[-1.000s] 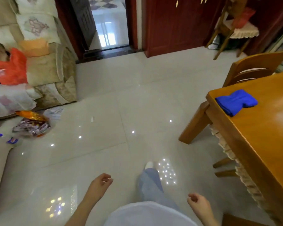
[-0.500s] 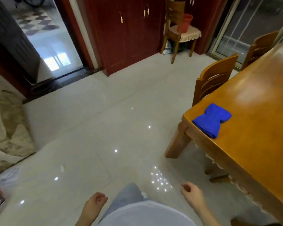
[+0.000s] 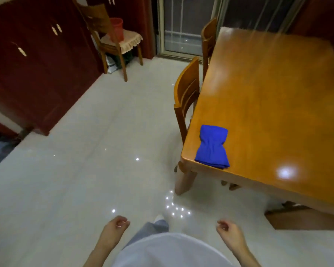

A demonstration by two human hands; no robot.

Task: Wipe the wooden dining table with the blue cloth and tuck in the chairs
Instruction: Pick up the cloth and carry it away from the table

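Note:
The folded blue cloth (image 3: 212, 146) lies near the front left corner of the wooden dining table (image 3: 274, 105). A wooden chair (image 3: 186, 95) stands at the table's left side, its back close to the edge. A second chair (image 3: 209, 38) stands farther along that side. Part of another chair (image 3: 305, 218) shows under the table's near edge. My left hand (image 3: 115, 231) and my right hand (image 3: 228, 233) hang low in front of my body, fingers loosely curled, holding nothing, well short of the table.
A dark red cabinet (image 3: 37, 60) lines the left wall. A separate chair (image 3: 112, 39) with a frilled cushion and a red bucket (image 3: 117, 28) on it stands at the back. A glass sliding door (image 3: 183, 26) is behind the table. Glossy tiled floor (image 3: 85, 151) spreads to the left.
My view has swung right and moved closer to the table, so the cloth and chairs now sit nearer and the sofa is out of sight. Both hands stay low and hold nothing.

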